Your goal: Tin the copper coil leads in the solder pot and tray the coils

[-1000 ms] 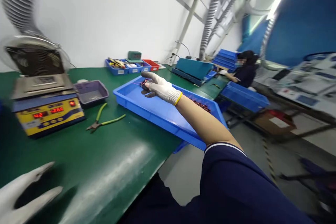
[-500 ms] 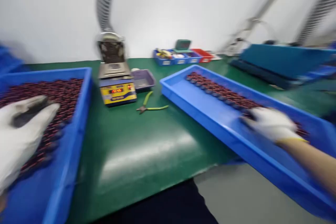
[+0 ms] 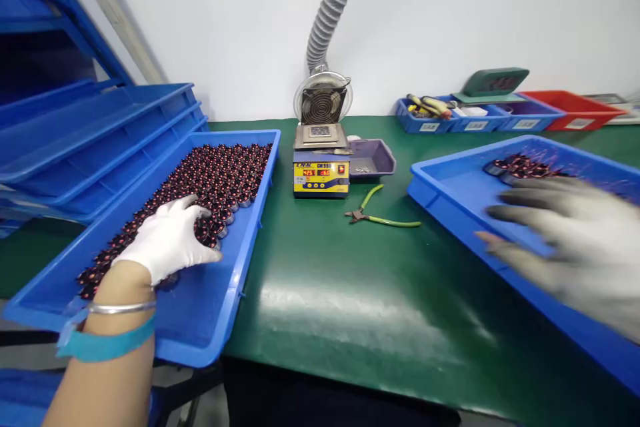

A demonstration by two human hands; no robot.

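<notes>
My left hand [image 3: 167, 237], in a white glove, reaches over the left blue tray [image 3: 237, 267], its fingers curved around some of the small dark parts with red tops [image 3: 230, 173] packed there. Whether it grips any is hidden. On the right, my gloved right hand [image 3: 575, 240] is blurred, with its fingers spread above the near side of the right blue tray [image 3: 450, 187]. Nothing shows between those fingers. Beyond them in that tray lie more dark parts with thin reddish wires [image 3: 520, 167].
A yellow and blue heating unit [image 3: 321, 173] stands mid-table under a grey hose [image 3: 335, 7], beside a purple tray [image 3: 373, 159]. Green-handled cutters [image 3: 385, 219] lie in front. Small blue bins [image 3: 430, 125] and a red bin [image 3: 573, 110] line the wall. Stacked blue trays [image 3: 95, 140] stand left.
The view has swung left. My right hand has come off the row of parts and its fingers are now spread. My left hand has turned from an open-palmed pose to fingers down among the parts.
</notes>
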